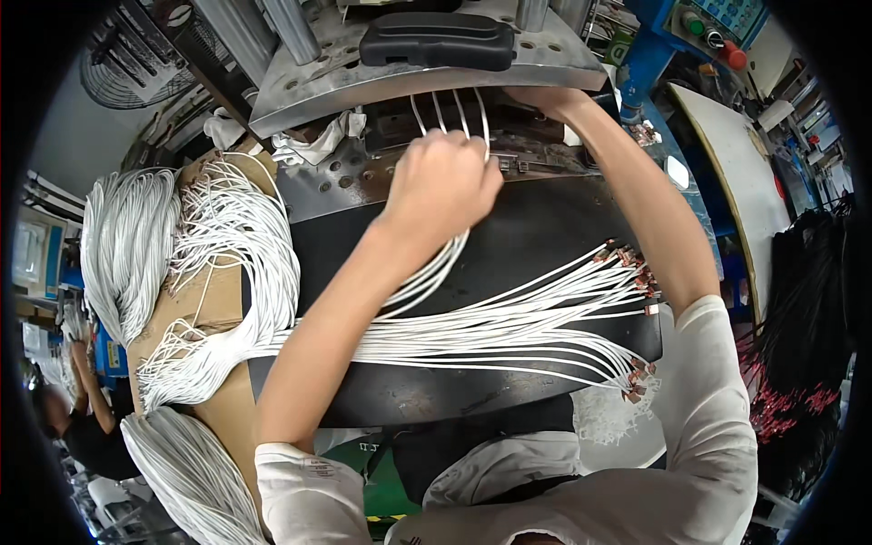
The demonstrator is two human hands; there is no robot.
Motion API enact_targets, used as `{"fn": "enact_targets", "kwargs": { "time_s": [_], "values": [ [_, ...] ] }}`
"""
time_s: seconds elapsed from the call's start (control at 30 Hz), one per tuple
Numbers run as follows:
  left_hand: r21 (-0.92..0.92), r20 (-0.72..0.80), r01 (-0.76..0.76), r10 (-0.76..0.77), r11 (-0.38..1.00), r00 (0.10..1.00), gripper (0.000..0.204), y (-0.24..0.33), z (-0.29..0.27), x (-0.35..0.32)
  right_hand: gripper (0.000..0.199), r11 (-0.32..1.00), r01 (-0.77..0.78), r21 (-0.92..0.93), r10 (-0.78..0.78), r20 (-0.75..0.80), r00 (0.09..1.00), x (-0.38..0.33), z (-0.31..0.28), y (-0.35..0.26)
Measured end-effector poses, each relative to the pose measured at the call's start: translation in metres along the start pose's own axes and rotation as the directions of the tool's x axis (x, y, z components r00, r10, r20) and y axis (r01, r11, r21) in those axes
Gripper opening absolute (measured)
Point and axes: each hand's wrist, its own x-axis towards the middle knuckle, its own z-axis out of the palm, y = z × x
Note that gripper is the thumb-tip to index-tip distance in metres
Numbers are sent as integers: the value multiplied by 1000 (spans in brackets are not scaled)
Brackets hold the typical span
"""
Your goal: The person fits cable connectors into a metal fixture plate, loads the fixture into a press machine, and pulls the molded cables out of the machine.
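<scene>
My left hand (442, 182) is closed around several white wires (451, 113) whose ends fan out up into the dark gap of a metal press (309, 91). The gripped wires trail down under the hand toward the bench. My right hand (549, 96) reaches under the press's upper plate at the far right of the gap; its fingers are hidden there, so I cannot see whether it grips anything. A loose bundle of white wires with copper terminals (509, 327) lies across the black mat (509, 236) below both arms.
Big bundles of white wires (127, 245) pile up on cardboard (195, 304) at left. A black pad (438, 41) tops the press. A control box with knobs (718, 27) stands at back right, black wires with red ends (808, 363) hang at right. Another person (73, 418) sits at far left.
</scene>
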Motion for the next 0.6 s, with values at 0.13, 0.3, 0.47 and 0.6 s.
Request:
{"fn": "enact_targets", "kwargs": {
  "time_s": [0.13,0.3,0.47,0.6],
  "values": [
    [51,83,109,-113,993,990,29,-22,15,15,28,753,648,113,-627,-174,759,65,14,99],
    [78,140,221,-231,972,963,35,-34,14,9,26,865,498,-62,-502,-105,858,51,18,62],
    [56,121,321,-326,945,938,34,-31,11,10,27,549,464,-695,-642,4,767,36,14,39],
    [135,98,263,-277,955,956,27,-25,23,-2,33,652,478,-589,-601,-17,799,23,21,28]
  ]
}}
